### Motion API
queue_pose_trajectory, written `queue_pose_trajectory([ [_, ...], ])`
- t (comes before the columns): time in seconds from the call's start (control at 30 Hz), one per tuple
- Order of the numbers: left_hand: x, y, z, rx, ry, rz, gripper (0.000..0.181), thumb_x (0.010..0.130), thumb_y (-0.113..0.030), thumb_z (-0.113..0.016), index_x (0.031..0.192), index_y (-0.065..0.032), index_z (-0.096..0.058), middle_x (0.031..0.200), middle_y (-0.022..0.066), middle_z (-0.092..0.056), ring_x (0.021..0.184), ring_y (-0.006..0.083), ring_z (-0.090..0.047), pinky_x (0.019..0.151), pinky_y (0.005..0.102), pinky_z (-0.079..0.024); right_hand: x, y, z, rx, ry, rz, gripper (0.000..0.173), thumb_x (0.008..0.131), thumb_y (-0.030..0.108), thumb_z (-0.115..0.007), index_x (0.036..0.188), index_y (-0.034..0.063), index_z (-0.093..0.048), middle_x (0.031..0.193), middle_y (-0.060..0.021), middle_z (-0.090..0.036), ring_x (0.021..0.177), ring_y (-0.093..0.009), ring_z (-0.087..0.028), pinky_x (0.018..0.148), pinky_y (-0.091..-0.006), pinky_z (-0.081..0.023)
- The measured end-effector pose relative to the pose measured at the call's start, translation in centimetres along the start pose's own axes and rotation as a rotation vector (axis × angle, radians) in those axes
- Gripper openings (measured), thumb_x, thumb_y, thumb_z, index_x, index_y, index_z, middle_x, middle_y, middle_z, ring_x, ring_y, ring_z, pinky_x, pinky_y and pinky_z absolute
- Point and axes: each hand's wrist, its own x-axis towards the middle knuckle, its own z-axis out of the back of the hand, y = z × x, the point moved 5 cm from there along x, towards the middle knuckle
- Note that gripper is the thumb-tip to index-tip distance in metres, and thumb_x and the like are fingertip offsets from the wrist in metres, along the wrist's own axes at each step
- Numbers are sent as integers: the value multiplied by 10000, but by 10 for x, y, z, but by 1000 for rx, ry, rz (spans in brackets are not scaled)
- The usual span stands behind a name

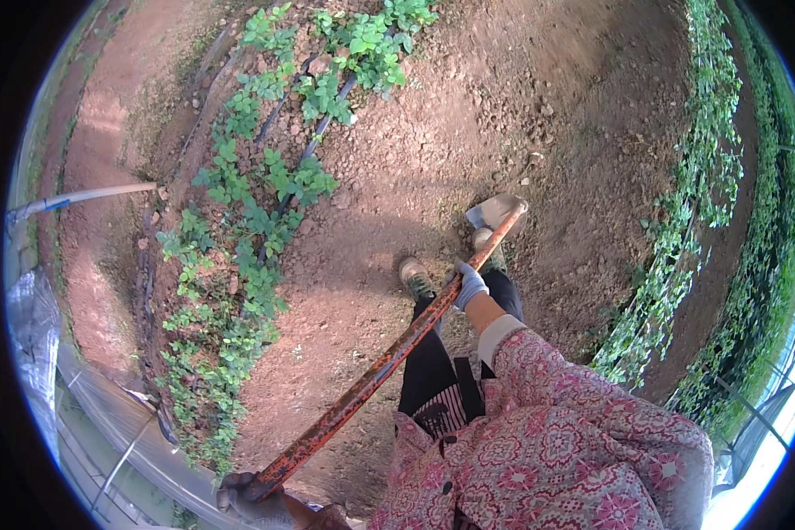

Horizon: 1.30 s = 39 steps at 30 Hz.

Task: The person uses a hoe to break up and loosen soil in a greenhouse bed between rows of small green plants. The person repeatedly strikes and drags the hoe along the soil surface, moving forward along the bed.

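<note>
A hoe with a long, worn orange-red handle (pixel 371 381) slants across my body from lower left to upper right. My right hand (pixel 469 286), in a pale glove, grips the shaft partway along. Near the butt end, at the lower left, my gloved left hand (pixel 255 501) is closed around the handle. The metal hoe blade (pixel 493 211) is at the far end, just ahead of my right shoe (pixel 482 237). Whether it touches the soil (pixel 397 179) is hard to tell. My left shoe (pixel 413 271) stands on the ground a little behind.
A row of leafy green plants (pixel 238 192) runs along my left, with a black irrigation pipe (pixel 311 142) among them. Trailing vines (pixel 662 298) line the right side. A pale pole (pixel 99 193) juts in at far left, above plastic sheeting (pixel 36 318).
</note>
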Motion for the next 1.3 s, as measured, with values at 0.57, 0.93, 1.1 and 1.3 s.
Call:
queue_pose_trajectory([
  [0.57, -256, -32, -204, -5, 1989, 311, 473, 732, -484, -559, 998, -97, -500, 795, 177, -622, 788, 340, -606, 691, 415, -464, -85, 177, -76, -428, -218, 612, 232, 740, 255, -594, 647, 64, -500, 505, -93, -482, 401, -235, -464, 397, -366, -408],
  [0.93, -261, 6, -129, 652, 2257, 522, 419, 678, -372, -599, 940, -58, -508, 854, 236, -594, 855, 397, -566, 729, 450, -442, -8, 29, -19, -894, -428, 205, 195, 743, 234, -613, 766, 56, -538, 611, -83, -544, 557, -244, -576, 511, -363, -463],
  [1.1, -281, -39, -121, 612, 2357, 643, 437, 678, -409, -585, 928, -55, -524, 861, 242, -594, 859, 401, -564, 734, 454, -443, 29, 68, 30, -606, -302, 40, 244, 749, 287, -606, 710, 62, -521, 586, -65, -523, 412, -211, -502, 400, -336, -435],
  [1.3, -298, -37, -128, 686, 2270, 550, 354, 680, -383, -572, 908, -113, -553, 797, 189, -614, 789, 377, -586, 676, 459, -460, 98, 182, -13, -406, -201, -62, 179, 772, 238, -588, 715, 102, -484, 512, -68, -481, 399, -234, -493, 378, -367, -431],
])
